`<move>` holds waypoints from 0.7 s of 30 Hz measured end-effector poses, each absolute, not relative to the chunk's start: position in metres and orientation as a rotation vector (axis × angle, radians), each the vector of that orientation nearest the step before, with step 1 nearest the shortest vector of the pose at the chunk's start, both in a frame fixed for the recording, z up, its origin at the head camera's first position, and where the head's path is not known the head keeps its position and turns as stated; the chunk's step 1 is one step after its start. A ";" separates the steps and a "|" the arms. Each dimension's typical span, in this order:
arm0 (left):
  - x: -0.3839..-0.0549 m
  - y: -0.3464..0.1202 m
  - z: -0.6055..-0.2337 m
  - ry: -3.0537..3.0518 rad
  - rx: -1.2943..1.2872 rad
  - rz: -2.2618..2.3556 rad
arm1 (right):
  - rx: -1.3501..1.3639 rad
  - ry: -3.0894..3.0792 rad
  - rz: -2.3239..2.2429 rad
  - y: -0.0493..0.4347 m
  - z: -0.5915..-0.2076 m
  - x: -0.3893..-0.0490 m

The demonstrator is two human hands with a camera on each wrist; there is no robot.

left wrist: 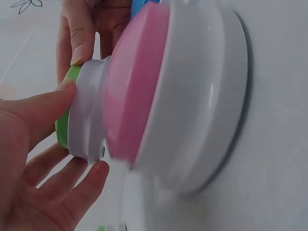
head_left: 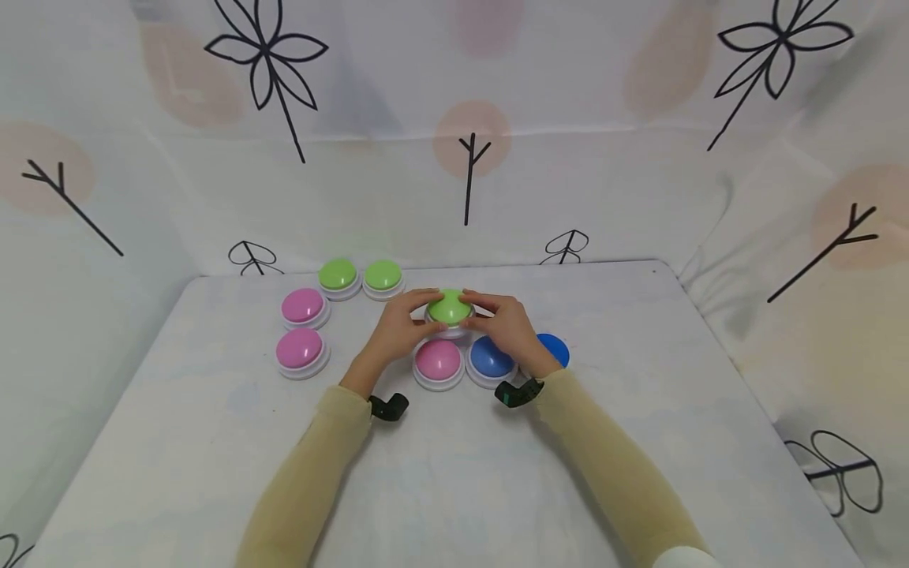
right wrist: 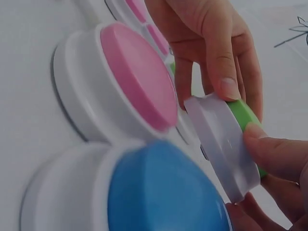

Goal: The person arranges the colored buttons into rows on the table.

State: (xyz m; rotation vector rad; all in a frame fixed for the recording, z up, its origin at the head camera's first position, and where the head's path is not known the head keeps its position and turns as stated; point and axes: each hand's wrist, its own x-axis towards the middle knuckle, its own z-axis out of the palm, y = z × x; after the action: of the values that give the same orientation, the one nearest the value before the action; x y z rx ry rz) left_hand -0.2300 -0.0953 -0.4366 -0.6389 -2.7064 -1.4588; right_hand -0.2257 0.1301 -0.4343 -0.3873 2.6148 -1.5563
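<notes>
Both hands hold one round push button with a green dome [head_left: 450, 308] and a white base, just behind the front row of buttons. My left hand [head_left: 396, 325] grips its left side, the thumb on the near side and fingertips by the base's lower edge [left wrist: 89, 120]. From the right, my right hand [head_left: 508, 325] grips the same button, thumb near the green cap [right wrist: 245, 115]. A pink button [head_left: 438, 360] sits right in front of it. Beside that is a blue button [head_left: 491, 357], and a second blue button [head_left: 554, 349] is partly hidden by the right wrist.
Two green buttons [head_left: 337, 274] stand at the back left of the white table [head_left: 213, 442]. Two pink buttons [head_left: 299, 349] sit in front of them, further left. A patterned cloth [head_left: 383, 189] rises behind the table's back edge and along the sides.
</notes>
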 end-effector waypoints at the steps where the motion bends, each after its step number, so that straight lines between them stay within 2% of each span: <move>1: -0.230 -0.091 -0.436 -2.712 -0.644 -1.455 | -0.386 2.615 -1.560 0.134 -0.434 -0.225; 21: -0.238 -0.006 -0.438 -2.687 -0.740 -1.584 | -0.260 2.646 -1.559 0.218 -0.429 -0.212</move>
State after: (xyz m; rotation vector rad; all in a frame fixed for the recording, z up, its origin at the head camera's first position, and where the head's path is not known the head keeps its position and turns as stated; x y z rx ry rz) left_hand -0.2384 -0.0059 -0.4377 -0.7397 -2.6866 -1.5842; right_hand -0.2123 0.2176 -0.4289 -0.2600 2.6463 -1.5593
